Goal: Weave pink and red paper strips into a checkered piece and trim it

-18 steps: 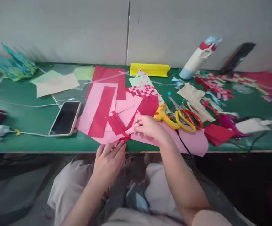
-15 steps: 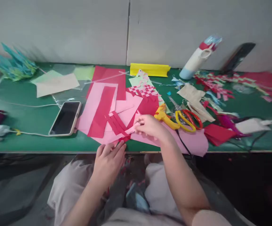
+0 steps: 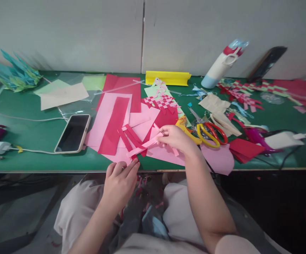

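My right hand (image 3: 176, 138) pinches a pink paper strip (image 3: 144, 146) between thumb and fingertips. The strip slants down to the left across several red paper strips (image 3: 133, 137) at the front of the table. My left hand (image 3: 121, 179) is at the table's front edge, its fingers bent and its fingertips pressed together on the lower end of a red strip. Another pink strip end (image 3: 175, 151) shows under my right hand. Pink and red paper sheets (image 3: 109, 123) lie beneath the strips. Woven pink-and-red checkered paper pieces (image 3: 166, 102) rest farther back.
To the right lie yellow-handled scissors (image 3: 208, 135), a red-handled tool (image 3: 217, 131) and a yellow-handled tool (image 3: 192, 135). A phone (image 3: 73, 134) with a cable lies left. A white and blue bottle (image 3: 220, 67) and a folded yellow paper (image 3: 168, 78) are at the back.
My right hand has shifted a little to the right, drawing the pink strip's left end away from my left hand. My left hand has moved slightly left, staying at the front edge.
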`<state>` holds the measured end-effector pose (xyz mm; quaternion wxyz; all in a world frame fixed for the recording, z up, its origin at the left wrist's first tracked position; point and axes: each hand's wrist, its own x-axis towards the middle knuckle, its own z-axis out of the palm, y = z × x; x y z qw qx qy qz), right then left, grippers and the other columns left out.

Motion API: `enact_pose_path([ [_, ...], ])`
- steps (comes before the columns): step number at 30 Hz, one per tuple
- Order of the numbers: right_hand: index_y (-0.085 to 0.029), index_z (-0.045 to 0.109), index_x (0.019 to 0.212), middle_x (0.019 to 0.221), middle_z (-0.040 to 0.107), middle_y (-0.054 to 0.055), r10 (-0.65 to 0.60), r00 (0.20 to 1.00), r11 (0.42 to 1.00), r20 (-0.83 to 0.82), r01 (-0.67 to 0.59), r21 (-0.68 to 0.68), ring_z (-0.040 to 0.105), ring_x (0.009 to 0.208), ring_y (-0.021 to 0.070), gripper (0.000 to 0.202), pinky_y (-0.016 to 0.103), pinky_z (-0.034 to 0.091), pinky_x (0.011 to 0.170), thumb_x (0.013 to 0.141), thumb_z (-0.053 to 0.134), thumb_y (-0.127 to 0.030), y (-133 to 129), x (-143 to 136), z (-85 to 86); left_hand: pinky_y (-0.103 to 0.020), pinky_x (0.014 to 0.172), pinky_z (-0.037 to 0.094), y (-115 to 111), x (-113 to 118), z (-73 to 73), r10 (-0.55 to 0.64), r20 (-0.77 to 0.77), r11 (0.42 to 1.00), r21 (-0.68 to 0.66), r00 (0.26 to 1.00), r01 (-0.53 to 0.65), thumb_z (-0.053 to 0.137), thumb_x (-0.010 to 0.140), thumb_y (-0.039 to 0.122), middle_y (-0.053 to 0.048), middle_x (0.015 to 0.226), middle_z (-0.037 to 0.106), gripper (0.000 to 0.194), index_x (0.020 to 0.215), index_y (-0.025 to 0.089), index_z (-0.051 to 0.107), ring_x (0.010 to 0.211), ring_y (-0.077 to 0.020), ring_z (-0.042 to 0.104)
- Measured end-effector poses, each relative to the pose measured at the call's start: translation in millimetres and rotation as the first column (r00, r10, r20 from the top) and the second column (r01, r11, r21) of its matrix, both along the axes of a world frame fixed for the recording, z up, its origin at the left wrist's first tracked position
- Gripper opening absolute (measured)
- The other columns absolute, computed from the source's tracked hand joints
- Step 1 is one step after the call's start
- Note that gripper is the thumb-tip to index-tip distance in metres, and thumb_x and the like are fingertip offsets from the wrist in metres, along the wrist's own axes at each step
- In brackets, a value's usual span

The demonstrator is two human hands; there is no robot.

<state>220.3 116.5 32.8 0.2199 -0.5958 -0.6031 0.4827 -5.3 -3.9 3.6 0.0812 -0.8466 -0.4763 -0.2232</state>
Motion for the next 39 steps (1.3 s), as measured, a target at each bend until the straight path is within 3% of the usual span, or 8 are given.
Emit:
enact_pose_path([
  [8, -0.019, 0.055, 0.077, 0.069, 0.068, 0.002, -0.005, 1.000, 1.000, -0.024, 0.006, 0.008, 0.061, 0.053, 0.0125, 0.008, 0.017, 0.041, 0.040, 0.071, 0.060, -0.018, -0.1, 0.0, 2.6, -0.040, 0.080, 0.041, 1.5, -0.1, 2.0, -0.004, 0.069, 1.000, -0.007, 0.998, 0.005, 0.057, 0.084, 0.013, -0.003, 0.111, 0.073, 0.028, 0.111, 0.018, 0.064, 0.085, -0.0215, 0.058],
  [14, -0.019, 0.057, 0.076, 0.066, 0.067, 0.002, 0.028, 1.000, 0.999, -0.001, -0.028, 0.023, 0.061, 0.051, 0.0125, 0.005, 0.017, 0.039, 0.038, 0.072, 0.060, -0.020, -0.8, -1.6, 0.6, -0.040, 0.088, 0.043, 27.7, 0.9, 13.0, 0.057, 0.179, 0.998, -0.049, 0.982, -0.049, 0.052, 0.086, 0.014, -0.009, 0.114, 0.069, 0.037, 0.123, 0.014, 0.055, 0.100, -0.0247, 0.056],
  [20, -0.020, 0.057, 0.079, 0.066, 0.067, 0.002, 0.053, 0.998, 0.998, 0.042, -0.054, 0.020, 0.057, 0.046, 0.0114, 0.006, 0.017, 0.036, 0.033, 0.075, 0.059, -0.024, 0.5, -2.3, -1.0, -0.048, 0.097, 0.035, 54.7, 5.6, 17.8, -0.056, 0.044, 0.981, -0.183, 0.997, 0.063, 0.048, 0.091, 0.026, -0.010, 0.117, 0.068, 0.041, 0.130, 0.018, 0.051, 0.117, -0.0298, 0.050],
  [26, -0.018, 0.057, 0.076, 0.067, 0.068, 0.003, 0.062, 0.997, 0.997, 0.035, -0.064, 0.041, 0.060, 0.051, 0.0119, 0.005, 0.016, 0.038, 0.036, 0.074, 0.059, -0.022, 1.4, -2.5, -1.0, -0.051, 0.098, 0.034, 59.1, 1.6, 18.3, -0.042, 0.056, 0.977, -0.205, 0.998, 0.053, 0.051, 0.090, 0.028, -0.009, 0.105, 0.071, 0.035, 0.122, 0.018, 0.057, 0.109, -0.0287, 0.054],
  [33, -0.018, 0.057, 0.073, 0.063, 0.065, 0.001, 0.073, 0.997, 0.997, 0.008, -0.074, 0.037, 0.057, 0.049, 0.0106, 0.001, 0.016, 0.038, 0.035, 0.074, 0.058, -0.019, -1.8, -6.7, 5.4, -0.038, 0.082, 0.049, 63.5, 1.0, 14.1, -0.054, 0.201, 0.967, -0.233, 0.978, 0.101, 0.053, 0.088, 0.025, -0.007, 0.091, 0.070, 0.019, 0.102, 0.017, 0.064, 0.089, -0.0223, 0.059],
  [39, -0.018, 0.053, 0.077, 0.069, 0.066, 0.001, 0.024, 0.994, 1.000, -0.103, -0.025, -0.009, 0.059, 0.050, 0.0097, 0.009, 0.015, 0.037, 0.036, 0.073, 0.061, -0.018, -2.7, -10.7, 7.8, -0.032, 0.074, 0.050, 60.1, 9.1, 13.4, 0.024, 0.176, 0.963, -0.267, 0.984, 0.024, 0.054, 0.083, 0.017, -0.006, 0.090, 0.068, 0.015, 0.094, 0.020, 0.064, 0.085, -0.0210, 0.061],
])
